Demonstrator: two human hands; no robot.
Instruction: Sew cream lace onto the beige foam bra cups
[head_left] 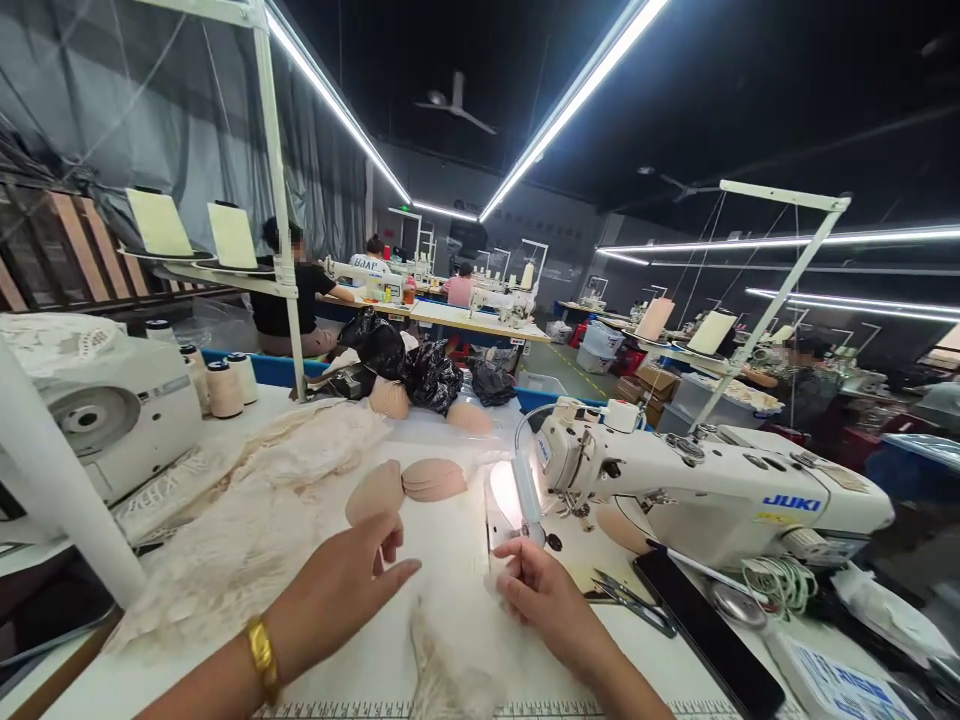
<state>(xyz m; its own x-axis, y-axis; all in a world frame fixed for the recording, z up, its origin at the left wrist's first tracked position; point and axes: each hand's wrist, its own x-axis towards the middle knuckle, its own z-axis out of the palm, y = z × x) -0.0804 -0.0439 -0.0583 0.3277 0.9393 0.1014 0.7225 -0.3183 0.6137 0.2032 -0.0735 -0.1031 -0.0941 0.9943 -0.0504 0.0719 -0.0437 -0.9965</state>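
Note:
My left hand (356, 585), a gold bracelet on its wrist, hovers over the white tabletop with thumb and fingers apart and nothing between them. Just beyond its fingers lie a beige foam bra cup (376, 492) and a small stack of nested beige cups (435, 480). My right hand (544, 595) has its fingers curled at the edge of a sheer pale lace fabric (454, 650), which trails towards the table's front edge. Ahead of this hand is the lit needle area of a white sewing machine (675, 490).
Scissors (637, 600) and a black phone (709, 635) lie right of my right hand. Pale lace (225, 540) is heaped on the left, near thread cones (225, 388). Black plastic bags (431, 375) sit at the back. Several people work at tables beyond.

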